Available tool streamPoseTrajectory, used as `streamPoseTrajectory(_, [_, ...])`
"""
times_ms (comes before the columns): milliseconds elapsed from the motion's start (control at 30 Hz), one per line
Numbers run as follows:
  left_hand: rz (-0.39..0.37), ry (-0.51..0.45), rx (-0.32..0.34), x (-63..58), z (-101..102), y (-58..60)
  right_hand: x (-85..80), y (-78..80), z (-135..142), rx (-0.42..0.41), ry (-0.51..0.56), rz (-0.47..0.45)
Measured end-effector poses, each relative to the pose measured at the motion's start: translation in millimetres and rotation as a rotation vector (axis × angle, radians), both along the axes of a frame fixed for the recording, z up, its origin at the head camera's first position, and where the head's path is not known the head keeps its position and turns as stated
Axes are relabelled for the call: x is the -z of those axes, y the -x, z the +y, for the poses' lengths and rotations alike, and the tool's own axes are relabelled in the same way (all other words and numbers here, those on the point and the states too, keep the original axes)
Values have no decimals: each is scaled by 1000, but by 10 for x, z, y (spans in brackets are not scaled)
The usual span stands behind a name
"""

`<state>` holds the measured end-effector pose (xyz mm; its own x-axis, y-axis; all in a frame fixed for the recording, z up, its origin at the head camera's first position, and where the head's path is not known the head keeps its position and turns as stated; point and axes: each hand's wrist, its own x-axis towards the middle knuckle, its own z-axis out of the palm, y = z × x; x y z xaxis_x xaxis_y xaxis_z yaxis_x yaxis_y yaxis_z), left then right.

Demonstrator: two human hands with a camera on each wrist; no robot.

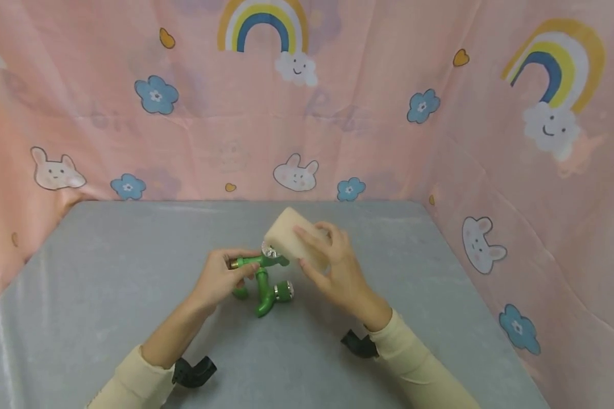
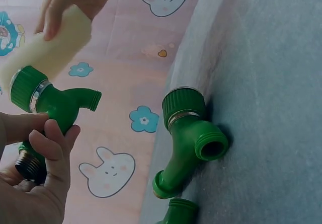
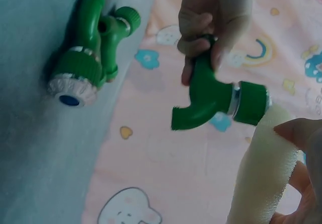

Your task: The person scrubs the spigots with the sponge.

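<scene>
Between its thumb and fingers, my left hand [image 1: 219, 279] grips a green tap [image 1: 251, 261] by the body, close to its threaded brass end. The tap is held over the table with its knob [image 2: 27, 89] up and its spout toward the right. My right hand [image 1: 341, 275] holds a cream sponge [image 1: 289, 232], thumb on one face and fingers on the other. In the right wrist view the sponge's end [image 3: 274, 116] meets the top of the knob. A second green tap [image 1: 264, 292] lies on the table just below the hands.
Another green tap [image 1: 240, 293] lies beside the second one, partly hidden behind the left hand in the head view. Black curved pieces [image 1: 194, 372] show by both sleeves. The grey cloth-covered table [image 1: 107, 272] is bordered by pink patterned curtains [image 1: 199, 147] at the back and sides.
</scene>
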<state>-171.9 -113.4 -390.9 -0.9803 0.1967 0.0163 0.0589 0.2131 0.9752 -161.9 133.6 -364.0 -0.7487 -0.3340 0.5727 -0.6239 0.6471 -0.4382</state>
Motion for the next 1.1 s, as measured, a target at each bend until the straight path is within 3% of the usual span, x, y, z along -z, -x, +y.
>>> streamPoseTrajectory(233, [-41,-12,63,37,-32,21,105,148,73,83,-2,-149])
streamPoseTrajectory(400, [7,28,88,22,-49,8,88,194,101,141,35,-170])
streamPoseTrajectory(600, [125,212,38,9,27,-16,-19,70,34,94,94,-63])
streamPoseTrajectory(800, [282,435,-54,-3,134,-92,38,-36,-134,52,-17,45])
streamPoseTrajectory(900, [309,427,-70,-3,159,-107,49,-58,-167,72,-55,33])
streamPoseTrajectory(1100, [245,322,-71,-10,114,-79,34,-97,-162,83,-65,13])
